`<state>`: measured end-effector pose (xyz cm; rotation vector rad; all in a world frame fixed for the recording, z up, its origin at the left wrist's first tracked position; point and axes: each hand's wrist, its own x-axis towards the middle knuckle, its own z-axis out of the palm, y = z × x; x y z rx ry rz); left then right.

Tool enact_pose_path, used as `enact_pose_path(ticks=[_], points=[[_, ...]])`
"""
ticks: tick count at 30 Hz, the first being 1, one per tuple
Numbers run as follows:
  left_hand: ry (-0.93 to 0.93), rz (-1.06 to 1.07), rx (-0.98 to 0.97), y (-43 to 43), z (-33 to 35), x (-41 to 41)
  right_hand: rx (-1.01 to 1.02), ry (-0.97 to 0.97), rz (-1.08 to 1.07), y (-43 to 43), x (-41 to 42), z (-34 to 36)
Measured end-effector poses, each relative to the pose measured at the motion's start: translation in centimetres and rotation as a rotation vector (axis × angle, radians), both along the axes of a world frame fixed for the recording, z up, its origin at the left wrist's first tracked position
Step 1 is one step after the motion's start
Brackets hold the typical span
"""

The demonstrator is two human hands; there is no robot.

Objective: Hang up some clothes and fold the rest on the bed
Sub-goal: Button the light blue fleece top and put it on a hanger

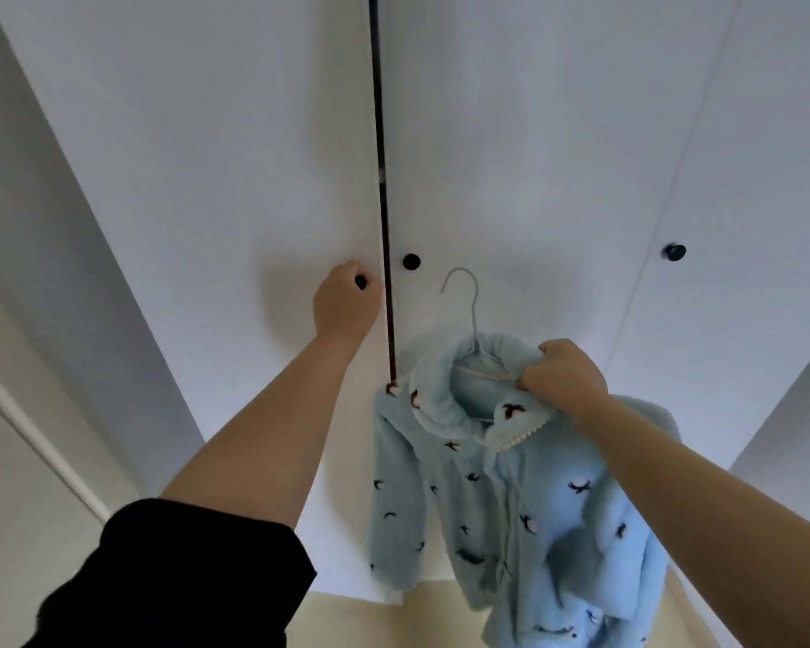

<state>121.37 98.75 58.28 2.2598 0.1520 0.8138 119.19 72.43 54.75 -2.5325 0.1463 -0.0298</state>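
The left hand is curling its fingers round the black knob at the edge of the left door, beside a narrow dark gap; the right hand is gripping the collar of the blue fleece jacket on its white hanger, hanging free before the middle door

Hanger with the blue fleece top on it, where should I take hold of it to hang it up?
Probably the hanger's shoulder arm, taken through the collar from the right, where the right hand holds it now. That leaves the upright hook free above the blue fleece top.
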Motion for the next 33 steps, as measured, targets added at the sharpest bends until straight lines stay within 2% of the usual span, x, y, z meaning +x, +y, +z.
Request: enact_pose_path(ticks=[4,8,10,13,16,18,20,23,26,30,33], points=[[-0.170,0.071,-0.095,0.9,-1.2,-7.1,-0.241,0.065,0.169,2.3,-2.3,0.1],[-0.276,0.199,-0.137,4.0,-1.9,-15.2,-0.426,0.031,0.313,4.8,-6.0,-0.4],[-0.302,0.278,-0.124,6.4,-2.1,-18.8,-0.447,-0.004,0.363,6.1,-7.6,-1.1],[-0.266,0.458,-0.116,9.5,-3.0,-22.8,-0.360,-0.036,0.400,8.4,-9.3,-2.3],[-0.121,0.628,-0.187,11.8,-4.6,-25.9,-0.263,-0.034,0.416,11.3,-10.7,-3.6],[0.030,0.677,-0.163,13.8,-5.9,-27.7,-0.186,-0.003,0.435,13.7,-11.3,-4.2],[0.183,0.718,-0.160,15.9,-6.7,-29.1,-0.102,0.059,0.441,16.3,-11.7,-4.3],[0.282,0.763,-0.195,19.3,-6.8,-30.3,0.028,0.193,0.418,20.5,-12.3,-4.4],[0.515,0.833,-0.089,22.6,-6.7,-31.6,0.228,0.316,0.371,24.6,-12.4,-4.5],[0.982,0.717,0.115,26.3,-6.9,-33.3,0.584,0.562,0.235,29.9,-12.5,-3.9],[1.233,0.588,0.321,27.5,-4.6,-32.5,0.836,0.663,0.158,33.1,-12.3,-3.2]])
